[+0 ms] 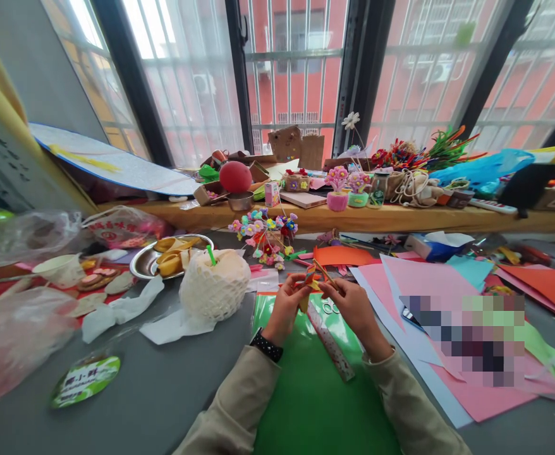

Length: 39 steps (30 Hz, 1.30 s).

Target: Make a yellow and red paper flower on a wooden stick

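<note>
My left hand (284,300) pinches a small orange and yellow folded piece (311,281), which looks like paper. Opposite it, my right hand (351,303) is closed on a thin orange-brown stick (325,273), whose tip meets the folded piece; its exact kind is too small to tell. Both hands are over a glossy green folder (325,404). A patterned ruler (332,344) lies slantwise on the folder below the fingers. Two silver rings (330,306), like scissor handles, show beside my right hand.
Left of the folder sit a net-wrapped coconut (215,284) with a green straw and a steel bowl (140,262) of peels. Pink and white paper sheets (476,395) spread on the right. Colourful craft flowers (263,230) stand behind; a crowded wooden sill (187,218) runs below the windows.
</note>
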Tool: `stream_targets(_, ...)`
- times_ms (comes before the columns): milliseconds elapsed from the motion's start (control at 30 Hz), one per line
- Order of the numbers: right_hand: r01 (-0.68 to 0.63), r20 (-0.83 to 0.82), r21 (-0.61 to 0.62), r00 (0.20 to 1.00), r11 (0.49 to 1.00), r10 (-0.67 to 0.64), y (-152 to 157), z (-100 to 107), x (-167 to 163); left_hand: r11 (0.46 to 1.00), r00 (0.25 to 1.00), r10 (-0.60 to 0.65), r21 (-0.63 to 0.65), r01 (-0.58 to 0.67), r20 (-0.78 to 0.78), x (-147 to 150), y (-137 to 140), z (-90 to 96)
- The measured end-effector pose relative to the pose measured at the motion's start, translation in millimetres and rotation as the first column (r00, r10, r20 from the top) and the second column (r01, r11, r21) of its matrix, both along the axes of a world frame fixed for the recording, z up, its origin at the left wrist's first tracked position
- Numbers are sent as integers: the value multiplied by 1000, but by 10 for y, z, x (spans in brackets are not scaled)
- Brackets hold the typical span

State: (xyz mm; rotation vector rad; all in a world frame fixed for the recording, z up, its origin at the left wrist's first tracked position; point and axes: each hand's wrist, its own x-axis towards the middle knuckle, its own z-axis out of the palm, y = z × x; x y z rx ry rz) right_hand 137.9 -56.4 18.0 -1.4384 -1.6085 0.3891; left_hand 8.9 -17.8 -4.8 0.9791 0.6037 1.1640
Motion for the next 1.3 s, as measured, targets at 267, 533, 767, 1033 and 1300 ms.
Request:
stream_targets(267, -15, -114, 15, 993, 1000, 16, 26, -5, 73, 980, 999, -37, 196, 41, -23, 18, -10, 15)
stream_targets(533, -54, 387, 153, 922, 987, -10, 52, -23, 242, 960, 934, -1, 261, 101, -357, -57, -25, 54)
stream_targets(767, -117, 510, 158, 860, 981, 21, 47, -40, 219, 962, 908, -189, 114, 247, -375, -116, 38, 44)
stream_targets(1033, -134, 500, 166, 865, 977, 33, 32, -72, 172, 972, 920, -129, 139, 192, -370, -123, 51, 8)
stream_targets(1300, 15, 39, 222, 999, 975, -24, 10, -13, 228, 986, 922, -66, 115, 118, -381, -125, 100, -24)
